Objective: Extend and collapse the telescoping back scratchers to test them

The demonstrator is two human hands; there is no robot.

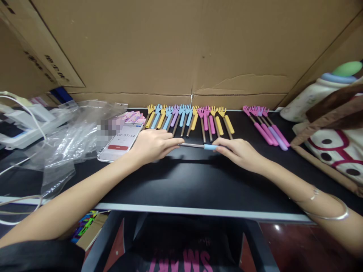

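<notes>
My left hand (154,144) and my right hand (239,152) hold one telescopic back scratcher (195,145) between them, lying crosswise just above the black table (181,181). The left hand's fingers close over its metal end. The right hand pinches the blue grip end. Behind the hands a row of several hand-shaped back scratchers (187,119) in yellow, blue, purple and pink lies side by side. A smaller group of pink and purple back scratchers (266,126) lies further right.
A phone (120,141) showing a timer lies left of my left hand. Crumpled clear plastic bags (68,136) and white cables sit at far left. Cardboard (181,49) walls the back. A patterned bag (334,143) stands at right.
</notes>
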